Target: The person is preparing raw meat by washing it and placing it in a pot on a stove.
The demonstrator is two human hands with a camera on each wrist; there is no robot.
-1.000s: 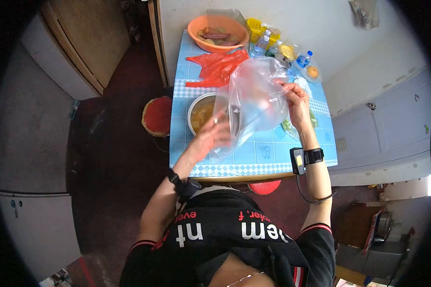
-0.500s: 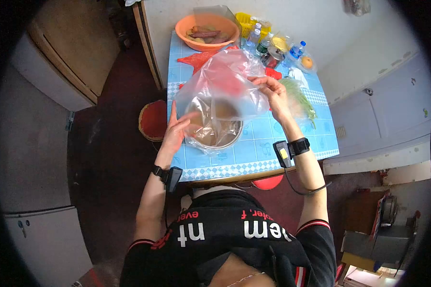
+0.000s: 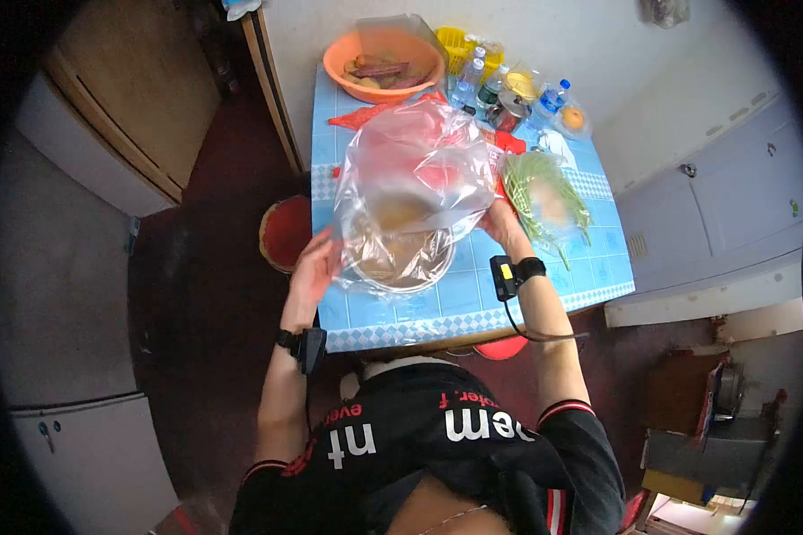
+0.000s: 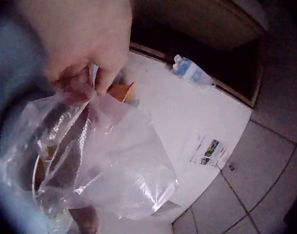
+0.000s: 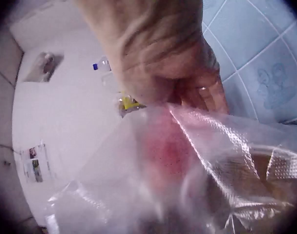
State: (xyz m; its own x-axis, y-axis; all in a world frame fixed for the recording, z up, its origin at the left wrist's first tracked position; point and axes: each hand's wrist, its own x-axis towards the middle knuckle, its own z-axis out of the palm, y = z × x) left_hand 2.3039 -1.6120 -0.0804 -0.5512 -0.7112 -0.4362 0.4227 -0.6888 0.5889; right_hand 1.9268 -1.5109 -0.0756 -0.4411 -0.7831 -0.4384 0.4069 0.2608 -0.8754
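Observation:
A clear plastic bag (image 3: 415, 178) is spread over a round metal bowl (image 3: 410, 283) holding something brownish, near the table's front edge. My left hand (image 3: 314, 267) pinches the bag's edge at the left of the bowl; in the left wrist view the fingers of that hand (image 4: 85, 53) close on the gathered plastic (image 4: 124, 161). On the bowl's right, my right hand (image 3: 503, 225) grips the opposite edge, and the right wrist view shows that hand (image 5: 163, 63) with its fingers curled on the film (image 5: 114, 185). Part of the bowl's rim shows through the plastic.
An orange basin (image 3: 343, 78) with vegetables stands at the back left, beside a yellow basket (image 3: 455, 45). Several bottles (image 3: 551, 96) and a red bag (image 3: 357, 118) are towards the back. Green stalks (image 3: 526, 192) lie on the right. A red stool (image 3: 285, 234) stands left of the table.
The bag has come down over the bowl from above and to the right. My right hand has moved down towards the bowl's side, and my left hand now holds the bag's left edge.

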